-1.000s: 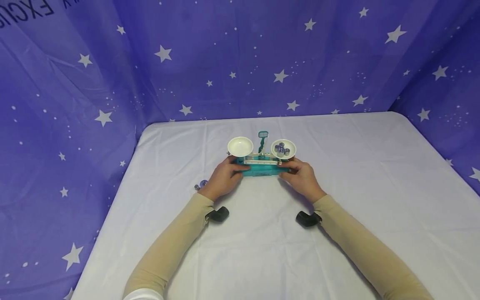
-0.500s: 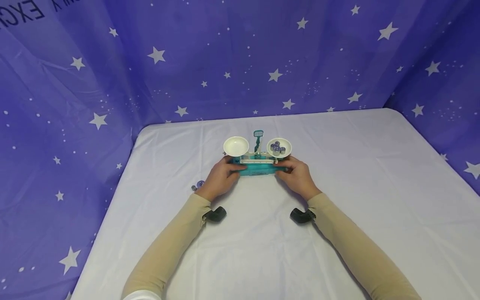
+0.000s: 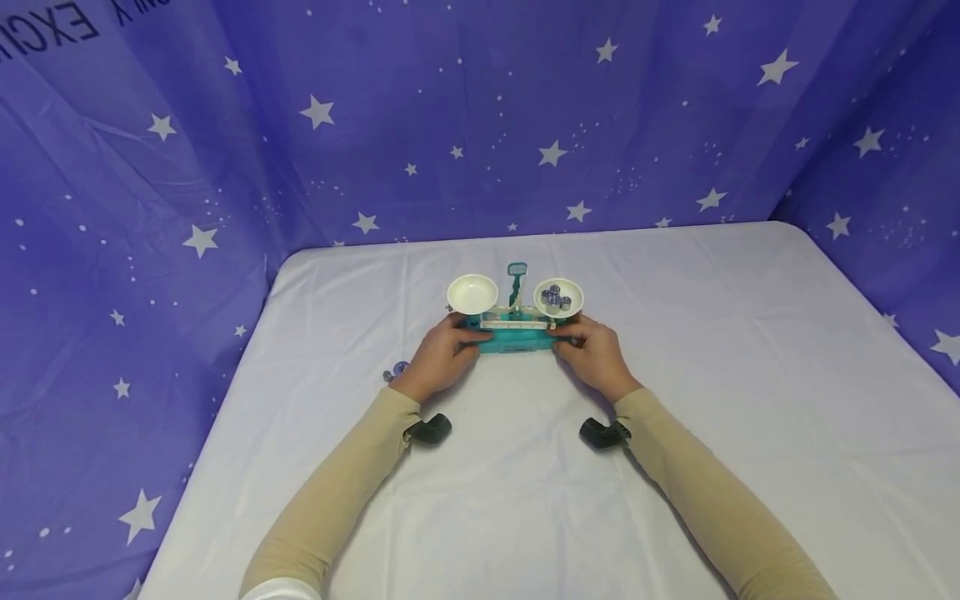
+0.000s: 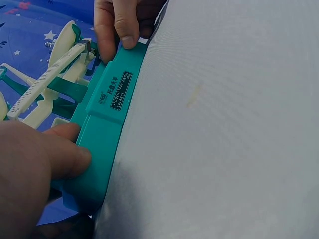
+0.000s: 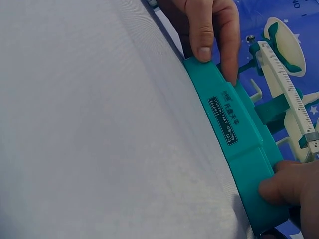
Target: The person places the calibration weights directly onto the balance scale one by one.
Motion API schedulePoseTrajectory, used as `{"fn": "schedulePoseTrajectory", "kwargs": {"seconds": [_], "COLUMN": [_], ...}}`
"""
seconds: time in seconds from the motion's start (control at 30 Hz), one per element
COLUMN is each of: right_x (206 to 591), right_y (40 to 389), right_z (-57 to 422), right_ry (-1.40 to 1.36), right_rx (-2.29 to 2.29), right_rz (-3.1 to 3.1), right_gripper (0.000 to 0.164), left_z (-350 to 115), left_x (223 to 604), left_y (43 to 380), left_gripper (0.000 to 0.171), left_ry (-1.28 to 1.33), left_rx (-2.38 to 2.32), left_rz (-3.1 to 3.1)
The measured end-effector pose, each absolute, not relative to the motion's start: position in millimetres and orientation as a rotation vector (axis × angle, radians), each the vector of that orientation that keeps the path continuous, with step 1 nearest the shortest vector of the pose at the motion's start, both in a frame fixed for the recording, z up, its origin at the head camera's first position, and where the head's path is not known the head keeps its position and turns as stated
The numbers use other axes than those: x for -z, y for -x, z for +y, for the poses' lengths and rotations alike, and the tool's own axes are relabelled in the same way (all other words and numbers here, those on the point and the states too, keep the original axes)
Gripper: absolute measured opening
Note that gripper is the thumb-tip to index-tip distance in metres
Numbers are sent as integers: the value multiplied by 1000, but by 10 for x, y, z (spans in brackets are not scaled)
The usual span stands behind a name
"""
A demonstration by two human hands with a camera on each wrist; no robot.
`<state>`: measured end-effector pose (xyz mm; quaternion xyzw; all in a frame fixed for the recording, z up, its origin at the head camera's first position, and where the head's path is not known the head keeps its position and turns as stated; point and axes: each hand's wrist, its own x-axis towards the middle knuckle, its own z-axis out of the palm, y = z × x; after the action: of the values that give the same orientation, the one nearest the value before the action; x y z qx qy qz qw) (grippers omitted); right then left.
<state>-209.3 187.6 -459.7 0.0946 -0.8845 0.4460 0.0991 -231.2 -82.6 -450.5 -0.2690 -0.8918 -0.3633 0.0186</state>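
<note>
A teal tray balance (image 3: 516, 340) stands on the white table, with a white graduated beam (image 4: 47, 82) across its front. My left hand (image 3: 442, 357) grips the left end of its base, thumb on the front face. At the other end my right hand (image 3: 597, 354) holds the base in the same way, as the right wrist view shows with the thumb (image 5: 271, 191) pressed to the teal front. The left pan (image 3: 472, 294) is bare. In the right pan (image 3: 576, 308) sit several small purplish, shiny weights (image 3: 553, 298).
A few more small purplish and metallic pieces (image 3: 400, 367) lie on the white tablecloth (image 3: 517, 500) beside my left wrist. A black curved piece (image 3: 430, 430) sticks out at each sleeve cuff. Behind the table hangs a blue curtain with white stars (image 3: 450, 108).
The whole head view shifts slightly between frames. Both hands stay on the balance's base, and the weights in the right pan look unchanged.
</note>
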Motion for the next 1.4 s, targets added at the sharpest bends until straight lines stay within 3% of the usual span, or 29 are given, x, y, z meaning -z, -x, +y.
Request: {"fn": "schedulePoseTrajectory", "kwargs": {"seconds": [0.6,0.97,1.17,1.4], "right_x": [4617,4622,4628,4625], "right_y": [2070,2078,2084,2090], "right_z": [1819,1868,1884,1837], "right_ry": [-275,-264,-252,-245], "right_rx": [-1340,-1318,-1333,-1346], "right_rz": [-2615,-2608,-2587,-2599], "right_gripper": [22,23,23,24], "left_z": [-897,-1050,-1277,-1635], "left_x": [4426,4142,3925,3730], "left_y": [2241,2144,2095,1976], "left_gripper": [36,37,25,26], "left_ry": [898,949,887,646], "left_rx": [1068,944,1026,1032], "left_rz": [-2818,-2957,-2912,-2874]}}
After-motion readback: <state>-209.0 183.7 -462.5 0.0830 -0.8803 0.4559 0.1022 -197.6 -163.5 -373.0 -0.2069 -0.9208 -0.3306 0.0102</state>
